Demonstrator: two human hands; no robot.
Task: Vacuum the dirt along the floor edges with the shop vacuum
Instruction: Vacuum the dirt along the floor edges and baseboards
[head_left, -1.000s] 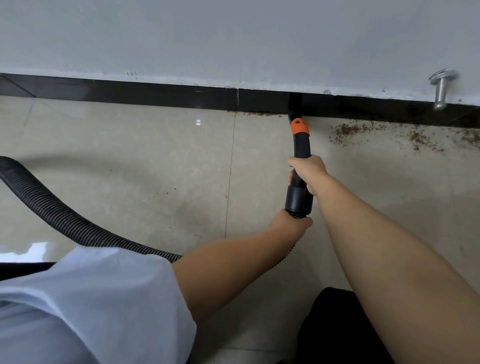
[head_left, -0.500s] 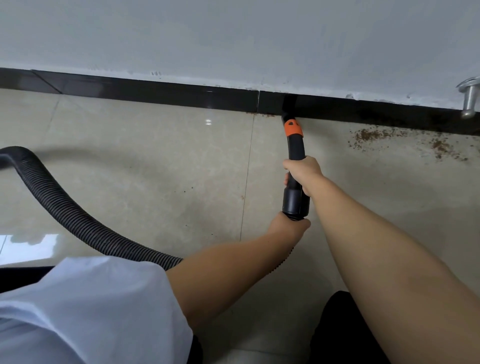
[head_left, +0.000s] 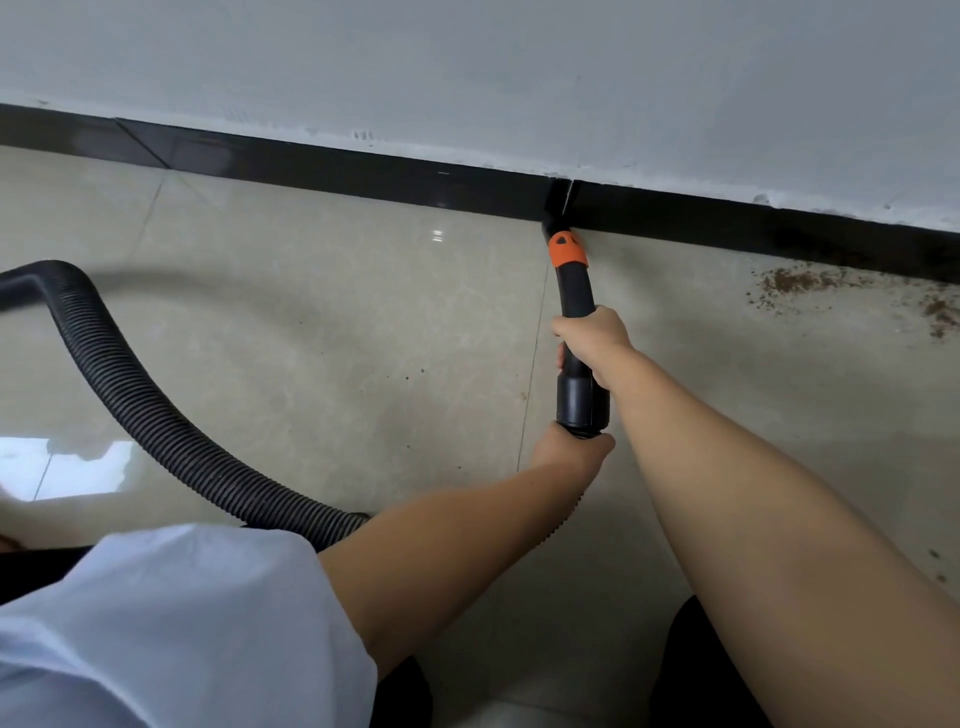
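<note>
**At the baseboard, nozzle down**

Right of centre in the frame, the vacuum wand (head_left: 575, 291), black with an orange collar, points up the picture; its nozzle tip touches the dark baseboard (head_left: 363, 166) where floor meets wall. The right hand (head_left: 592, 338) wraps round the wand's middle. The left hand (head_left: 569, 452) grips just below the wand's wide cuff, where the ribbed hose (head_left: 156, 415) joins; the fingers are hidden underneath. The hose runs under the left arm, then loops away to the left edge. Brown dirt (head_left: 810, 283) lies scattered on the beige tile floor (head_left: 311, 322) at right, well apart from the nozzle. A white sleeve (head_left: 156, 623) fills the lower left.
</note>
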